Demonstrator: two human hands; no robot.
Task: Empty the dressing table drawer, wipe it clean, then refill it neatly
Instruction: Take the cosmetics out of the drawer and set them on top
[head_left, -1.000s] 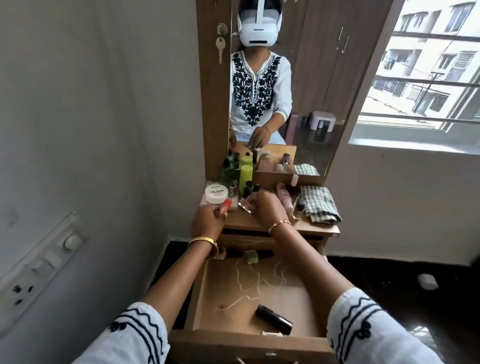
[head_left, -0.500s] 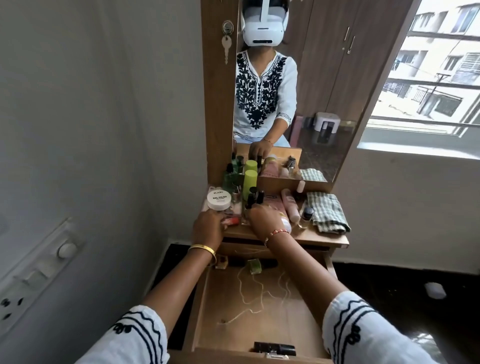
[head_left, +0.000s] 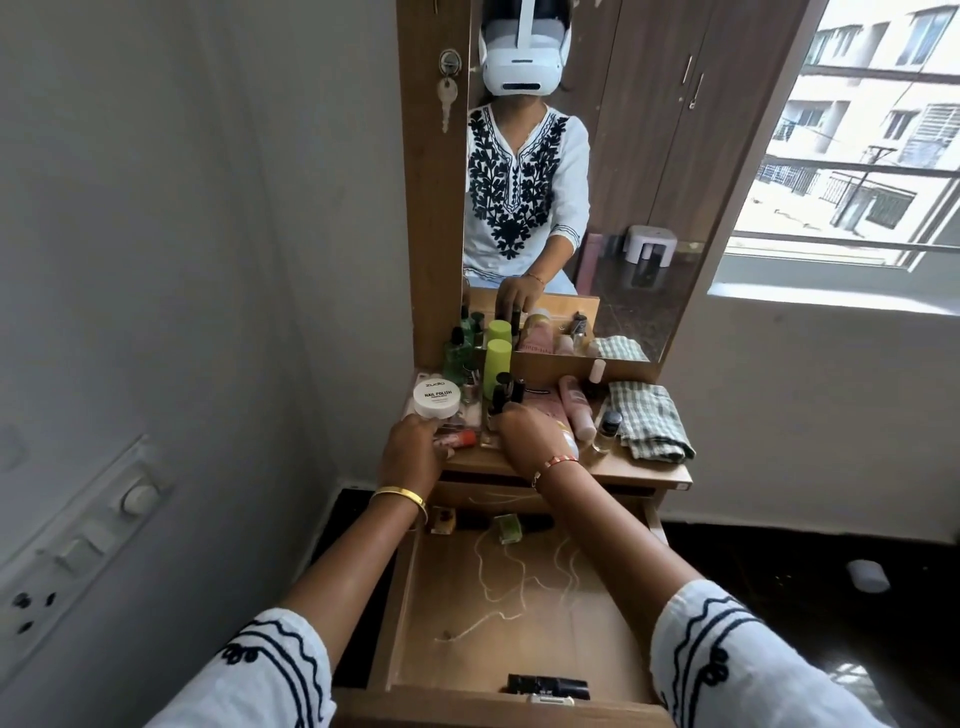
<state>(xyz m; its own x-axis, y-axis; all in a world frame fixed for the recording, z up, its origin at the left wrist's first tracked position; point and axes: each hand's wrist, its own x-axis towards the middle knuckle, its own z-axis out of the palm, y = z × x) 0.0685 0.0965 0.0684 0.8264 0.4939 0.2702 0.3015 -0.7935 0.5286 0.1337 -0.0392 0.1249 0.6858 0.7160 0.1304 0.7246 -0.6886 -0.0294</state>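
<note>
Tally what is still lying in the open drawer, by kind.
Small glass nail polish bottles at the back: 2, amber one and green one
Loose white string: 1
Black rectangular cosmetic case at the front: 1
Total: 4. A dark item behind the green bottle is too shadowed to count.

Both arms reach forward and up from the bottom corners of the view, bare from the elbows on, with white sleeves patterned in dark lines at the upper arms. The left hand (head_left: 413, 451) is seen from the back, a gold bangle on its wrist; its fingers are hidden in front of it. The right hand (head_left: 527, 434) lies just beside it, also back-up, a thin beaded band at the wrist, its fingers bent downward. The 2 hands are close but apart.
</note>
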